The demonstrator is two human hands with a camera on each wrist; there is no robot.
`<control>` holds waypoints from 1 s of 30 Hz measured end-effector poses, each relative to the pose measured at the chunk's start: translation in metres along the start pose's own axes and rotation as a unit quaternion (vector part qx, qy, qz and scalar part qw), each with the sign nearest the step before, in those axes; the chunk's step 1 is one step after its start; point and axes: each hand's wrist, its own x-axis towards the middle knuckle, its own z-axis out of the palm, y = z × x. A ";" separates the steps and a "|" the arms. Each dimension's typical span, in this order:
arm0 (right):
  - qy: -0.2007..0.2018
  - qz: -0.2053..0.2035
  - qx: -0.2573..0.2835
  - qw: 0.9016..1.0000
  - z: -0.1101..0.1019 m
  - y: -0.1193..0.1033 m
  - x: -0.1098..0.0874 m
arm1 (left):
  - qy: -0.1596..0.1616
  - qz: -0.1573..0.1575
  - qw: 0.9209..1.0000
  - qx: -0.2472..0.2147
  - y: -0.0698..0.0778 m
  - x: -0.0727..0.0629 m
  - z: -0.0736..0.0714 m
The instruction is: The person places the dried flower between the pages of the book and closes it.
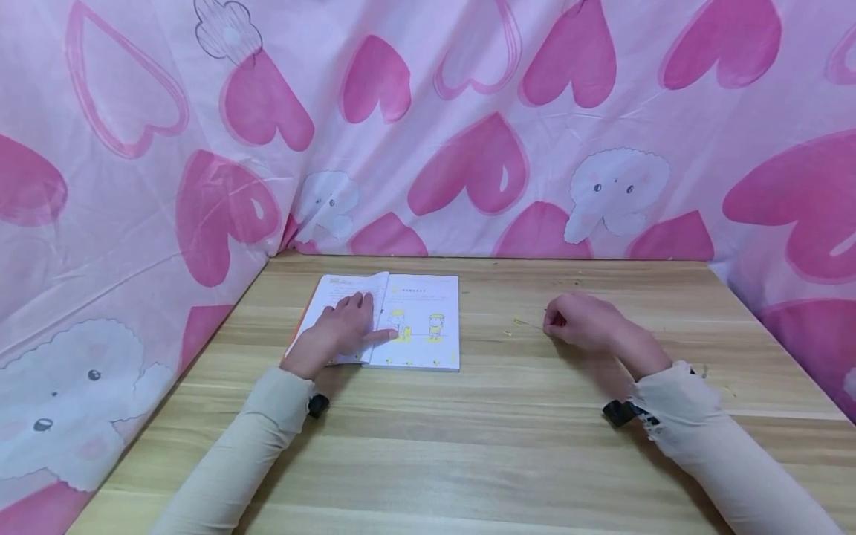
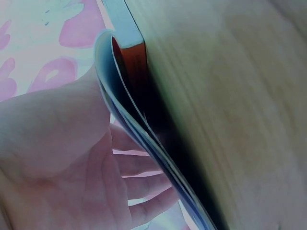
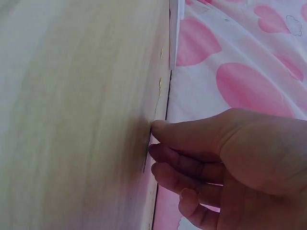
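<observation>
An open book [image 1: 428,297] lies on the table at centre left, its right page printed with yellow cartoon figures. My left hand [image 1: 339,327] rests on the left page with fingers extended, the thumb reaching across onto the right page. In the left wrist view, the pages [image 2: 129,122] curve up beside the palm. To the right of the book, my right hand [image 1: 585,321] is low at the tabletop, fingers curled. Its thumb and index fingertip pinch a thin dark stem [image 3: 156,108] with a small yellow tip [image 3: 160,86], seen in the right wrist view.
Small yellow and greenish bits [image 1: 508,334] are scattered on the wooden table [image 1: 441,446] around the right hand and towards the back edge. Pink heart-patterned cloth [image 1: 468,163] hangs behind the table and along both sides.
</observation>
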 end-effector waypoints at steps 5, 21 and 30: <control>0.005 -0.009 -0.009 1.000 0.003 -0.001 0.000 | -0.002 -0.001 1.000 0.001 0.001 0.000 -0.001; -0.007 -0.030 -0.015 0.999 0.007 -0.001 -0.001 | -0.005 -0.001 1.000 -0.012 0.000 -0.002 -0.001; 0.005 -0.027 0.016 0.999 0.001 0.002 -0.001 | -0.006 -0.005 1.000 -0.015 0.001 -0.003 -0.001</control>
